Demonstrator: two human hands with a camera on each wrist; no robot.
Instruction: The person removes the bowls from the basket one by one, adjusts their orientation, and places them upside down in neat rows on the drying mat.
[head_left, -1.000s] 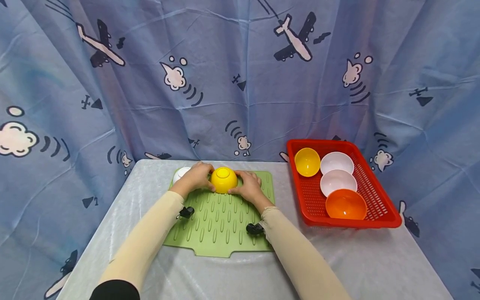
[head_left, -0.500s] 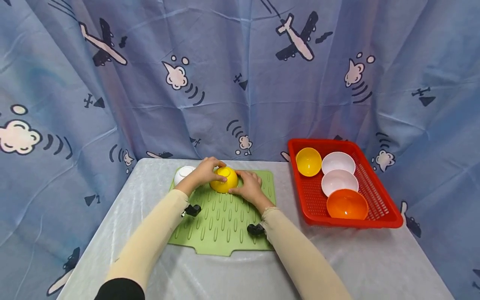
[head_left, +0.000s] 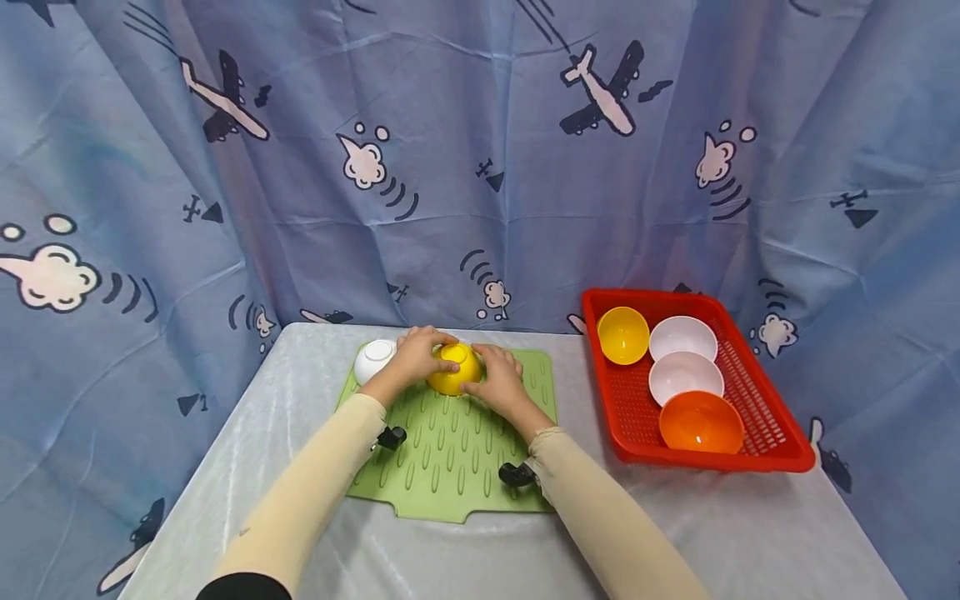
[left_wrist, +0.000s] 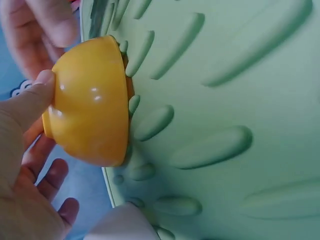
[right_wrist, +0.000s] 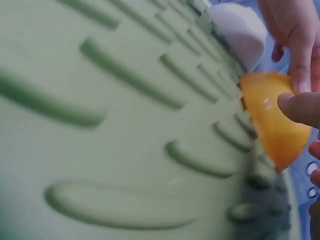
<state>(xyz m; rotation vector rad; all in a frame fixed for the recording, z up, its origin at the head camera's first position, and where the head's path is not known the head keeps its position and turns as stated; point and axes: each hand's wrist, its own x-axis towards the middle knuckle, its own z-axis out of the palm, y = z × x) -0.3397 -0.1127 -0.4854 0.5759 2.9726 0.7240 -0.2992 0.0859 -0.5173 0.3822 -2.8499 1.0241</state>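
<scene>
A yellow bowl (head_left: 456, 377) sits upside down at the back of the green ridged mat (head_left: 435, 467), its rim down at the ridges. My left hand (head_left: 416, 357) pinches it from above, thumb (left_wrist: 37, 95) on its narrow foot and fingers on the far side. Beside the bowl's right side is my right hand (head_left: 501, 382), fingers and thumb loosely spread around it. That hand looks blurred in the left wrist view, with its fingertips just off the wall. Left of the yellow bowl, a white bowl (head_left: 372, 360) also lies upside down on the mat.
On the right stands a red basket (head_left: 772, 417) holding a yellow bowl (head_left: 623, 335), two pale bowls (head_left: 684, 340) and an orange bowl (head_left: 701, 423). A patterned blue curtain (head_left: 420, 167) hangs behind the white-covered table (head_left: 247, 417).
My left hand has shifted from the yellow bowl's left side up to its foot, thumb now over the front. The right hand stays at the bowl's right side. The head view has tilted slightly.
</scene>
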